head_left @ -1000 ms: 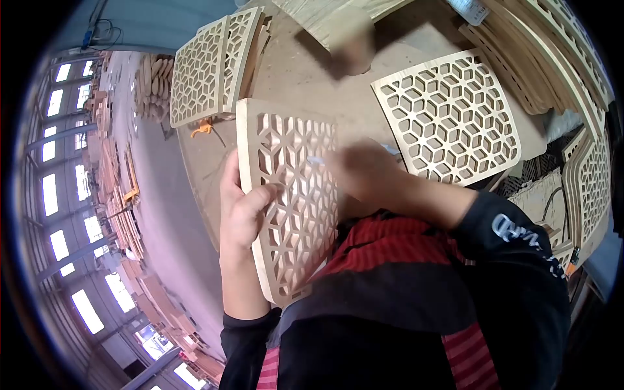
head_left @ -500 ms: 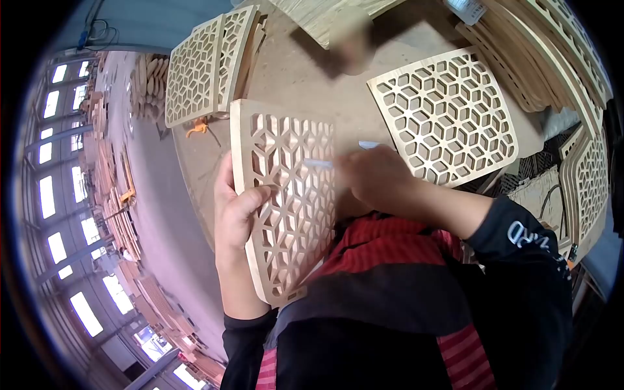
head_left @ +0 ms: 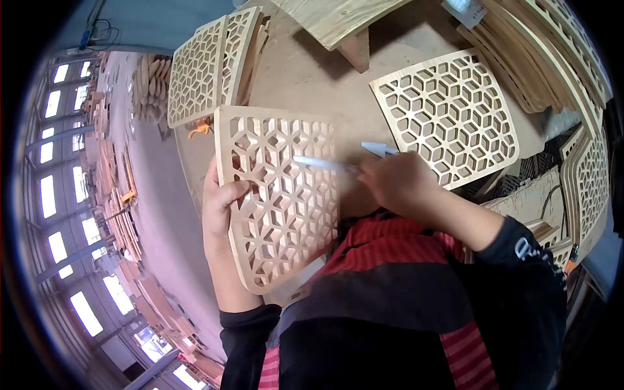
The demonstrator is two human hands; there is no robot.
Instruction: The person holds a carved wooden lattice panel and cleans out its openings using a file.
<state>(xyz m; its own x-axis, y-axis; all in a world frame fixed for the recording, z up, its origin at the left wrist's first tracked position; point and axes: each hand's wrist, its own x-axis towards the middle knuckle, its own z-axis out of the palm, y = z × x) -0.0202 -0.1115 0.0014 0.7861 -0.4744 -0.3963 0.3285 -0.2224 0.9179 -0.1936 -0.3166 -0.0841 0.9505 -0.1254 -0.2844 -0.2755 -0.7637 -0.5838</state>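
My left hand [head_left: 220, 208] is closed on the left edge of a wooden lattice panel [head_left: 257, 257], thumb on its face and fingers behind. The panel stands tilted in front of my body, its star-and-diamond cutouts facing me. From the closed fingers of my right hand [head_left: 406, 185] a narrow, pale, blade-like tool [head_left: 318, 162] points left across the panel's upper face. The tool is slightly blurred, and I cannot tell whether it touches the wood. Just above that hand shows a second pale, pointed piece [head_left: 377, 149], partly hidden; whether it belongs to the same tool is unclear.
On the brown worktable [head_left: 305, 84] lies another lattice panel [head_left: 448, 117] at right. Stacked lattice panels [head_left: 201, 68] stand back left, beside an orange object [head_left: 200, 128]. A plain board [head_left: 344, 19] is at the back. Curved wooden parts [head_left: 507, 58] are piled at far right.
The held panel has shifted a little left and turned more toward me. My right hand has moved slightly right, and its tool shows more fully. A blurred shape by the back board is now a still wooden support.
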